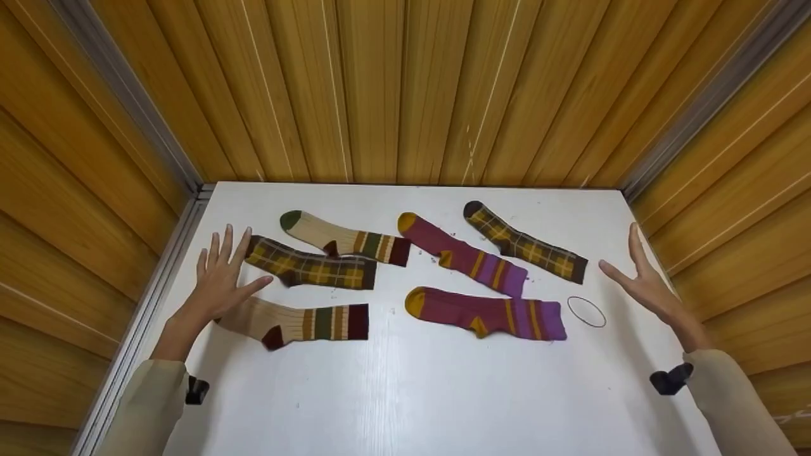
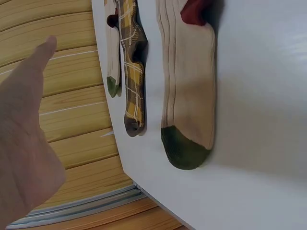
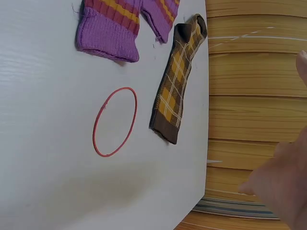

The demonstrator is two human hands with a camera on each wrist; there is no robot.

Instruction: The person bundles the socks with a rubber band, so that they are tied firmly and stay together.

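Note:
My left hand (image 1: 222, 282), fingers spread, hovers at the left over the toe end of a beige striped sock (image 1: 291, 323). Beside its fingertips lies a brown-and-yellow plaid sock (image 1: 317, 269). Another beige sock (image 1: 345, 240) with a green toe (image 2: 113, 86) is farther back. My right hand (image 1: 646, 285) is held up at the right with nothing in it, thumb apart from the fingers. Nearest to it are a second plaid sock (image 1: 532, 247) and a thin red elastic band (image 3: 94, 134). Two purple-and-maroon socks, one farther back (image 1: 469, 256) and one nearer (image 1: 494, 315), lie mid-table.
All the socks lie flat on a white table (image 1: 393, 399). Wood-patterned panels (image 1: 367, 95) stand behind and on both sides, with metal frame bars (image 1: 146, 107) at the corners. Small bits of lint are scattered near the purple socks.

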